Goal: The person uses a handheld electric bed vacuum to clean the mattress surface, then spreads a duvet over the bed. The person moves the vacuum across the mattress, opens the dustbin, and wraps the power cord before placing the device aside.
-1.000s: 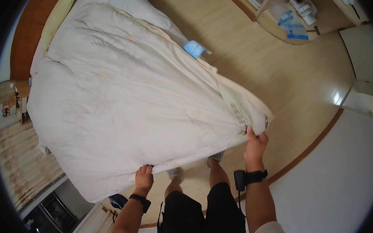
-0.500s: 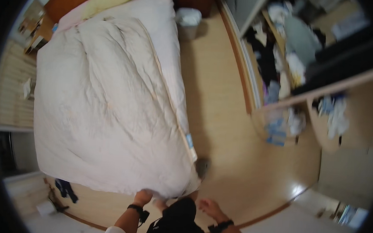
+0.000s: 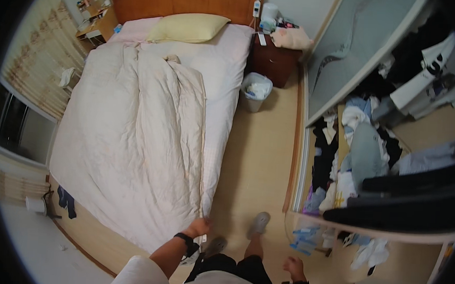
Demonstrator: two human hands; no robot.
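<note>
A pale cream quilt [image 3: 113, 135] lies rumpled over most of the bed, its lower end hanging over the foot. My left hand [image 3: 198, 227] is closed on the quilt's near right corner, at the foot of the bed; its fingertips are partly hidden. Off to the right, above the floor, my right hand [image 3: 295, 268] is empty, with its fingers loosely bent and apart. Along the quilt's right side a strip of pale sheet [image 3: 225, 90] shows. At the head of the bed rests a yellow pillow [image 3: 190, 28].
To the right stands an open wardrobe with piled clothes [image 3: 365, 150] and a frosted sliding door [image 3: 347, 50]. A waste bin [image 3: 255, 91] sits by the dark red bedside cabinet [image 3: 279, 64]. Wooden floor [image 3: 252, 164] runs between bed and wardrobe. Dark cloth [image 3: 66, 202] lies left of the bed.
My view has swung up toward the headboard, and I have stepped to the right. My left hand and the quilt's corner have shifted left across the bed's edge, uncovering more of the sheet.
</note>
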